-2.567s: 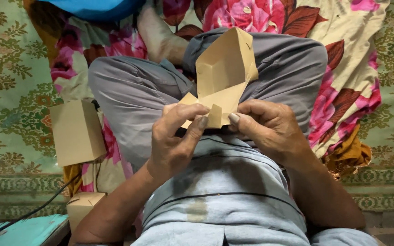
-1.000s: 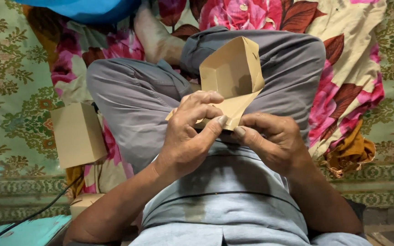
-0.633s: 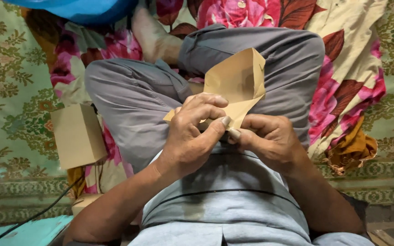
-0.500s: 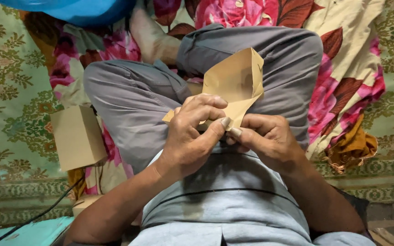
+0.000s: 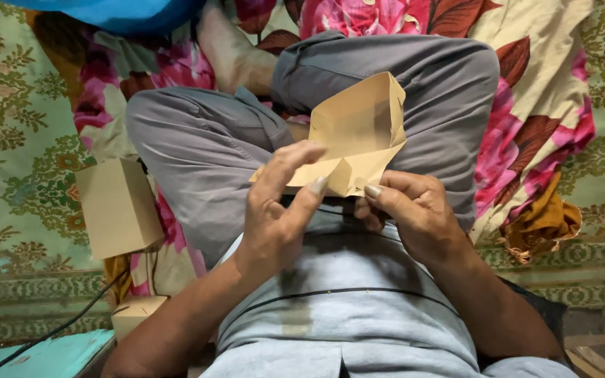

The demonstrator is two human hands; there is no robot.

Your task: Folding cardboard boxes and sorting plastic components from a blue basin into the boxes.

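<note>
I sit cross-legged and hold a partly folded tan cardboard box [image 5: 358, 133] over my lap. My left hand [image 5: 278, 210] pinches its near left flap between thumb and fingers. At the near right edge, my right hand [image 5: 411, 213] grips the fold with thumb on top. The open far end of the box stands up above my grey trousers [image 5: 197, 147].
A finished tan box [image 5: 117, 206] lies on the floral cloth [image 5: 526, 105] at my left knee. Another tan box [image 5: 134, 315] sits lower left, near a black cable [image 5: 43, 329] and a turquoise board [image 5: 43, 353]. A blue object [image 5: 127, 10] is at the top left.
The fingers of my left hand have lifted and spread along the near flap, which now lies flatter. The box has tilted slightly to the right. The right hand keeps its grip.
</note>
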